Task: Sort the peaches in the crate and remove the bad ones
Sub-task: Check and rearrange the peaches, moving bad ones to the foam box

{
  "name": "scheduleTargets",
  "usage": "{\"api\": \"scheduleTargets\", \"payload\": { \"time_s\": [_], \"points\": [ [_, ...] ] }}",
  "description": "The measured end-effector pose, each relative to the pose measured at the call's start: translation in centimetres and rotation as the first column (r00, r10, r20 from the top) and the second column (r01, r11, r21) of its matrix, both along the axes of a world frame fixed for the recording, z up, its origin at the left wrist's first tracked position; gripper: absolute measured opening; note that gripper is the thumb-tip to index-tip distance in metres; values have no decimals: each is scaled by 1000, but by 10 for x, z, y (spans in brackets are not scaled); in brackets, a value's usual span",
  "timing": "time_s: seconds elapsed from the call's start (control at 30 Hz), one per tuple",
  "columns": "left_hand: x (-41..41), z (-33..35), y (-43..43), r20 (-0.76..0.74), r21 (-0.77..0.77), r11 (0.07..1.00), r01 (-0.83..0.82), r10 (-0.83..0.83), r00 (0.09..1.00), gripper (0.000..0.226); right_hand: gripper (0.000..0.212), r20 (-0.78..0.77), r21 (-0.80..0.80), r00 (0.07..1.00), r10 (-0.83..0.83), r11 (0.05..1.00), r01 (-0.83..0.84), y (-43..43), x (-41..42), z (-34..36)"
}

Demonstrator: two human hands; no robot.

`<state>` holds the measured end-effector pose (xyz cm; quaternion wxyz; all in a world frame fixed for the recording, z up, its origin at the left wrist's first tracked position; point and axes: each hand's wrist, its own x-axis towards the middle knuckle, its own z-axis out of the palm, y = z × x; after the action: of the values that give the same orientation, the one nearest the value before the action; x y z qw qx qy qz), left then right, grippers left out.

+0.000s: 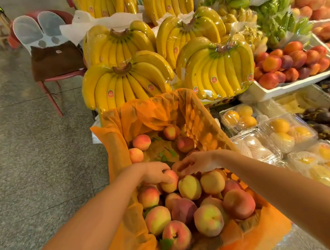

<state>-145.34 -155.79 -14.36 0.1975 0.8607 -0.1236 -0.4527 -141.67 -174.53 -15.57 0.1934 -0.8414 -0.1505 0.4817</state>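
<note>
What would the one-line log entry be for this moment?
stage: sorting | left hand: grips peach | right hand: on second peach, grip unclear | crate: near end piled, far end sparse

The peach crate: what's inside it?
Peaches piled at the near end, a few loose farther back, green leaves on the orange liner. Whatever lies under the pile is covered.

The peaches [208, 219] have soft, matt skin. A thin orange net cloth [117, 132] lies around them. Shiny clear plastic wraps the bananas [127, 83]. The clear boxes [286, 133] are glossy plastic. The floor [24, 158] looks like speckled stone. The chair cushion [54, 60] is brown cloth.
</note>
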Motion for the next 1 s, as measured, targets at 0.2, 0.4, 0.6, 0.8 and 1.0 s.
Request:
{"api": "scheduleTargets", "payload": {
  "time_s": [0.2,0.4,0.6,0.8,1.0],
  "points": [
    [-1,-4,2,-10,-59,996,-67,66,998,52,36,-37,31,998,-42,999,43,-3,2,-2],
    [0,12,16,73,-253,941,-226,252,965,44,45,-112,72,994,-16,997,25,-5,3,16],
    [8,30,58,602,-541,814,-214,552,578,15,44,35,185,997,-63,981,56,11,23,29],
    [7,0,106,866,-238,909,-341,358,350,46,52,142,301,984,-103,952,56,63,35,12],
    [6,-27,109,633,-476,800,-364,599,490,58,60,87,257,995,-46,966,22,112,38,-30]
  ]
}}
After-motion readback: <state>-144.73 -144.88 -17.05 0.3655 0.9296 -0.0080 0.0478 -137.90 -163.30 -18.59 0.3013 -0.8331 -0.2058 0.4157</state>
